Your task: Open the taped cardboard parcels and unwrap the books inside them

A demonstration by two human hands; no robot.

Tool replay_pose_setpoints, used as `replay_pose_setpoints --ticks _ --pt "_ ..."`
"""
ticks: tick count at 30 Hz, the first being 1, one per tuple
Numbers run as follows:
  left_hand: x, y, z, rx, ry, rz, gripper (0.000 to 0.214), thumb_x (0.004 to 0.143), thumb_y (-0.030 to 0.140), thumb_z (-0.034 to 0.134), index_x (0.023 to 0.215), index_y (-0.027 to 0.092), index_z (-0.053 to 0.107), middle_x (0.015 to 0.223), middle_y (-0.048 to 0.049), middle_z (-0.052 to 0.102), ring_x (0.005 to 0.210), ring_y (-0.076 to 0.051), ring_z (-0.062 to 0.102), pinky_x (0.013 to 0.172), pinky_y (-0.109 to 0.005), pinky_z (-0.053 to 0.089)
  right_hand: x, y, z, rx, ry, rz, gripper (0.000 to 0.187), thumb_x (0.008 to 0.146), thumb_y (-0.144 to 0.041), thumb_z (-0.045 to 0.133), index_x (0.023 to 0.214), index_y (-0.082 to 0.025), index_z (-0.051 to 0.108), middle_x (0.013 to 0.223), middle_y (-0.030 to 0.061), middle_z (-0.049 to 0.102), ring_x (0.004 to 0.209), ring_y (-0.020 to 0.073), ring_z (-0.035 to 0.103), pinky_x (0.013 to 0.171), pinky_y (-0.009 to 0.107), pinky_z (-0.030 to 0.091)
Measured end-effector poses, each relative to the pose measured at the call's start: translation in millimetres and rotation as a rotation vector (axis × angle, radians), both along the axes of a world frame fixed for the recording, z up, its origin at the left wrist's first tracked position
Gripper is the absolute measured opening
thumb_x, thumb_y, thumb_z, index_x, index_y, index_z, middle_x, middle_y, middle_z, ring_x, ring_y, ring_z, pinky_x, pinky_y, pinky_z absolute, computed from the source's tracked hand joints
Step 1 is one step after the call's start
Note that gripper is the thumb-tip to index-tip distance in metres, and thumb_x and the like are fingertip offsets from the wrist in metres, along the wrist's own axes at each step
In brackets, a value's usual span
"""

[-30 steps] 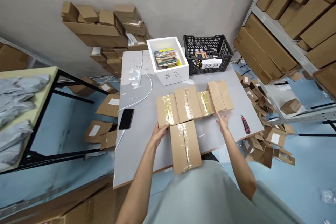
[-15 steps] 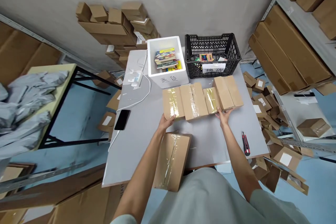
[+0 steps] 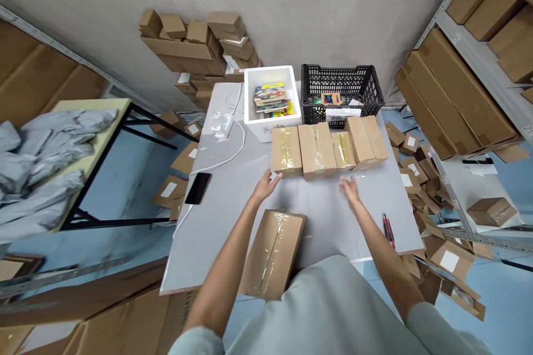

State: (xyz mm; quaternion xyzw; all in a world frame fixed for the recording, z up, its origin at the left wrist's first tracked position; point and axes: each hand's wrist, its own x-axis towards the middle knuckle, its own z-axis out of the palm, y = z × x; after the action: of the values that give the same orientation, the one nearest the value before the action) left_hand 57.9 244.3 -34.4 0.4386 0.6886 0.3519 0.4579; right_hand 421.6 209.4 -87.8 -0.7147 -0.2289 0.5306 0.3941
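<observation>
Several taped cardboard boxes stand side by side in a row on the grey table point(image 3: 225, 199). My left hand point(image 3: 265, 186) is open, just in front of the leftmost box point(image 3: 287, 150). Next to that one are a larger box point(image 3: 317, 150) and a small box with yellowish tape point(image 3: 343, 150). The rightmost box point(image 3: 366, 141) is the widest of the right pair. My right hand point(image 3: 348, 188) is open below the small box, apart from it, with nothing in its fingers. A bigger taped box point(image 3: 272, 254) lies at the table's front edge, left of my body.
Behind the row stand a white foam box point(image 3: 272, 128) with books and a black plastic crate point(image 3: 342, 89). A phone point(image 3: 198, 188) and a power strip point(image 3: 224, 125) lie left, a box cutter point(image 3: 388, 230) right. Shelves and piled boxes flank the table.
Both my hands have let go of the row of boxes and drawn back toward me. The row now sits closer against the foam box and crate. The view has shifted slightly.
</observation>
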Motion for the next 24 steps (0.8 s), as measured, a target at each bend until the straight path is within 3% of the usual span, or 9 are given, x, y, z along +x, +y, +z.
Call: replay_pose_setpoints --ticks 3,6,9,12,14,16,20,22,24 --pt "-48.4 -86.2 5.2 -0.137 0.031 0.02 0.063 0.09 0.06 0.081 0.132 0.014 0.07 0.159 -0.0268 0.062 0.147 -0.039 0.063 0.126 -0.052 0.047 -40.3 -87.1 -1.1 -0.028 0.047 0.152 0.078 0.068 -0.057 0.09 0.131 -0.015 0.073 0.101 0.0118 0.081 0.081 0.0239 0.076 0.091 0.047 0.067" --pt "-98.4 -190.9 5.4 -0.406 -0.021 -0.008 0.086 0.085 0.083 0.071 0.143 0.019 0.068 0.164 -0.0228 0.06 0.147 -0.04 0.063 0.126 -0.054 0.048 -77.8 -163.5 -3.6 -0.038 0.095 0.296 0.055 0.053 -0.057 0.096 0.089 -0.021 0.076 0.07 0.0046 0.075 0.068 0.0264 0.073 0.084 0.051 0.066" --pt "-123.8 -282.2 4.2 -0.622 -0.095 0.048 0.103 0.076 0.097 0.067 0.148 0.024 0.066 0.168 -0.0211 0.056 0.143 -0.043 0.066 0.113 -0.054 0.06 -103.3 -202.4 -7.2 -0.035 0.117 0.391 0.051 0.055 -0.058 0.095 0.086 -0.023 0.075 0.067 0.0028 0.073 0.069 0.0271 0.074 0.084 0.05 0.065" --pt "-118.5 -331.8 5.3 -0.695 -0.264 0.028 0.106 0.069 0.093 0.08 0.152 0.028 0.064 0.158 -0.0198 0.066 0.126 -0.039 0.077 0.106 -0.051 0.065 -117.9 -200.2 -8.0 -0.021 0.127 0.443 0.052 0.068 -0.053 0.087 0.108 -0.021 0.078 0.075 0.0027 0.077 0.078 0.0262 0.076 0.089 0.046 0.064" --pt "-107.3 -337.7 4.6 -0.648 -0.354 -0.014 0.109 0.068 0.085 0.089 0.155 0.025 0.061 0.146 -0.0186 0.073 0.122 -0.036 0.079 0.11 -0.048 0.064 -122.9 -182.5 -3.9 0.019 0.095 0.481 0.061 0.078 -0.044 0.077 0.135 -0.021 0.073 0.082 0.0015 0.078 0.082 0.0239 0.077 0.091 0.042 0.064" --pt "-97.7 -326.8 0.9 -0.546 -0.347 0.0 0.103 0.072 0.079 0.09 0.152 0.021 0.062 0.144 -0.0179 0.074 0.13 -0.034 0.075 0.112 -0.045 0.063 -123.9 -159.0 4.6 0.06 -0.059 0.574 0.068 0.082 -0.032 0.069 0.149 -0.022 0.066 0.085 0.0 0.078 0.079 0.0212 0.076 0.091 0.039 0.064" --pt "-90.4 -279.8 -11.2 -0.426 -0.16 0.102 0.099 0.08 0.053 0.095 0.161 0.017 0.051 0.15 -0.0207 0.07 0.133 -0.033 0.072 0.113 -0.044 0.062 -114.5 -121.9 27.4 0.102 -0.449 0.722 0.052 0.083 -0.023 0.061 0.131 -0.023 0.08 0.091 0.0034 0.082 0.088 0.0251 0.076 0.094 0.036 0.06" --pt "-87.7 -252.3 -16.5 -0.386 -0.138 0.156 0.106 0.085 0.036 0.092 0.171 0.011 0.036 0.147 -0.024 0.07 0.126 -0.03 0.076 0.114 -0.045 0.061 -105.4 -117.5 36.4 0.095 -0.515 0.718 0.046 0.083 -0.024 0.06 0.124 -0.024 0.082 0.091 0.0045 0.083 0.089 0.0269 0.077 0.094 0.036 0.059" --pt "-81.6 -225.6 -20.8 -0.302 -0.159 0.218 0.103 0.089 0.028 0.087 0.173 0.011 0.032 0.146 -0.0232 0.07 0.12 -0.028 0.078 0.112 -0.046 0.061 -95.3 -123.9 42.6 0.09 -0.533 0.701 0.041 0.084 -0.027 0.061 0.118 -0.024 0.083 0.09 0.0052 0.084 0.088 0.0273 0.077 0.091 0.035 0.058"
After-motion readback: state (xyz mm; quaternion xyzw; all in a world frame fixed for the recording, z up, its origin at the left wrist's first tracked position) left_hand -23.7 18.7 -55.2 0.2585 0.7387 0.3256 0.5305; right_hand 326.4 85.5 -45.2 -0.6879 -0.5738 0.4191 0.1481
